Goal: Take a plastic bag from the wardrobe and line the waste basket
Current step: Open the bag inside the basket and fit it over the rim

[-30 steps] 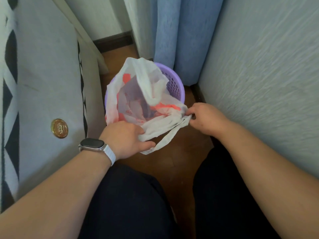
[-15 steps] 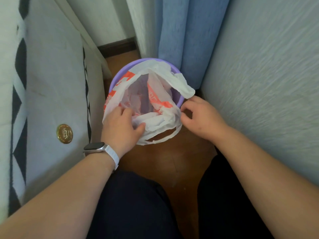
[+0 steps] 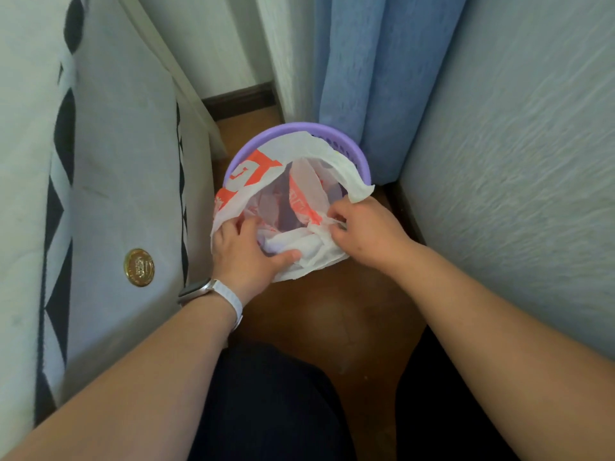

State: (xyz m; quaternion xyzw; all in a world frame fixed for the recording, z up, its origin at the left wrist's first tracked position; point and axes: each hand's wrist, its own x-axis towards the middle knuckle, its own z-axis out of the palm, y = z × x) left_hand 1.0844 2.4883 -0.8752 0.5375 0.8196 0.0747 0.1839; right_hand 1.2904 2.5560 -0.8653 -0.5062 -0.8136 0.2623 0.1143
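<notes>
A white plastic bag with orange print (image 3: 256,171) sits inside the round purple waste basket (image 3: 361,154) on the brown floor, its mouth spread wide. The bag's near edge hangs over the basket's near rim; the far rim is bare. My left hand (image 3: 246,251), with a watch on the wrist, presses the bag's near-left edge with the thumb over the folded plastic. My right hand (image 3: 362,232) pinches the bag's right edge and handle at the basket's right side.
A grey upholstered bed side with black diamond trim and a gold round badge (image 3: 139,267) stands close on the left. A textured pale wall (image 3: 515,161) closes the right. A blue curtain (image 3: 366,68) hangs behind the basket. My dark-clothed knees are below.
The bag went from standing bunched above the basket to being pushed down inside with its mouth spread. Both hands moved forward to the rim, and the loose handle got gathered in.
</notes>
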